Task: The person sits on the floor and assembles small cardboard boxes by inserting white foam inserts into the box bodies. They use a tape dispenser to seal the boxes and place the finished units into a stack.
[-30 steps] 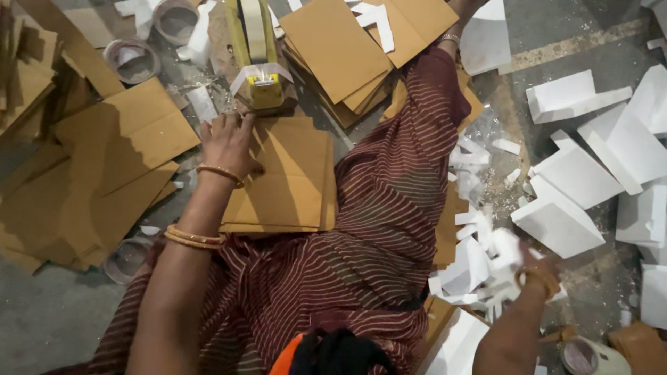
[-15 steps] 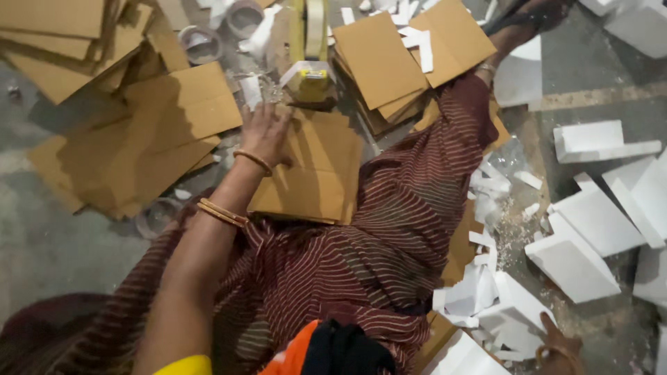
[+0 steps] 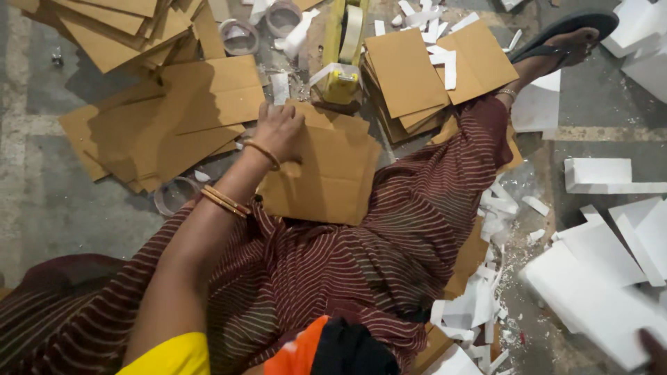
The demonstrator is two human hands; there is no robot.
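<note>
My left hand (image 3: 278, 128) lies flat, fingers spread, on the top sheet of a small stack of brown cardboard sheets (image 3: 326, 177) on the floor, against my striped-clad leg (image 3: 424, 208). Bangles ring that wrist. Only a sliver of my right hand (image 3: 653, 347) shows at the bottom right edge, touching a large white foam slab (image 3: 590, 292). Its grip is hidden. A yellow tape dispenser (image 3: 340, 69) stands just beyond the left hand's fingertips.
Brown cardboard sheets lie in piles at the left (image 3: 174, 118), top left (image 3: 118, 28) and beyond the dispenser (image 3: 417, 76). Tape rolls (image 3: 240, 35) sit at the top, a clear ring (image 3: 174, 198) by my forearm. White foam blocks (image 3: 601, 173) and scraps (image 3: 479, 305) litter the right. My sandalled foot (image 3: 563, 35) is stretched out at the top right.
The view has swung left and closer. My left hand stays on the cardboard stack. My right hand has gone from the foam scraps toward the bottom right edge, onto the foam slab.
</note>
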